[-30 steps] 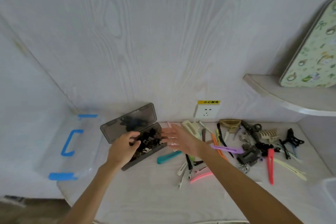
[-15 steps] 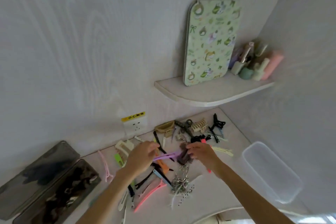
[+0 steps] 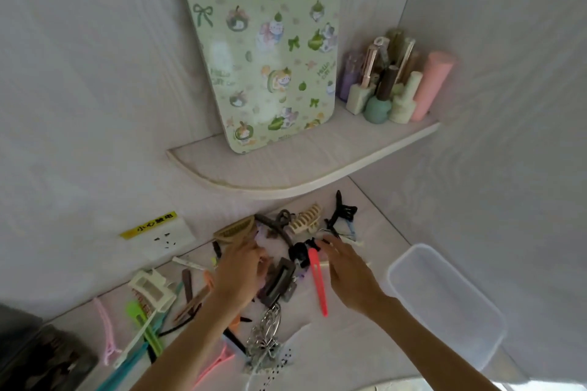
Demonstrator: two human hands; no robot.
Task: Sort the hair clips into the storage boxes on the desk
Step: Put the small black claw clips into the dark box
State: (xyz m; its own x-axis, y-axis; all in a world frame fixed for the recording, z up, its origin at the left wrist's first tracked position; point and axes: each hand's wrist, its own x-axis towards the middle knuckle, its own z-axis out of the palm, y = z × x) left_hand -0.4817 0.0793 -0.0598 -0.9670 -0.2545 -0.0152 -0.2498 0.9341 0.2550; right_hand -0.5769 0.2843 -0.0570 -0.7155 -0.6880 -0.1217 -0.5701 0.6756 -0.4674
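Your two hands are over the heap of hair clips (image 3: 276, 270) that lies along the back edge of the tabletop (image 3: 349, 346), under the corner shelf (image 3: 286, 168). The heap sits there because it is the unsorted stock, and the boxes flank it so that either hand can feed one.

Your left hand (image 3: 238, 276) lies palm down on the middle of the heap, beside a dark grey rectangular clip (image 3: 279, 279). Its fingers curl into the clips at the tan claw clip (image 3: 236, 228), but they are hidden from above, so you cannot tell whether they have hold of anything.

Your right hand (image 3: 346, 273) reaches toward the black clip (image 3: 300, 252) and the thin clips near the right back corner. Its fingers (image 3: 330, 246) are stretched out and only loosely bent, and nothing shows in their grip. The long pink-red clip (image 3: 317, 279) lies just beside this hand, seemingly apart from it.

The clear storage box (image 3: 444, 301) stands open at the right edge, close by your right wrist, likely placed for short drops from that hand. The dark box (image 3: 38, 355) shows only partly at the left front corner, with long coloured clips (image 3: 143, 327) between it and the heap. Most clips are still loose, so the sorting looks far from done. The tangled pieces will probably need teasing apart before one lifts free.
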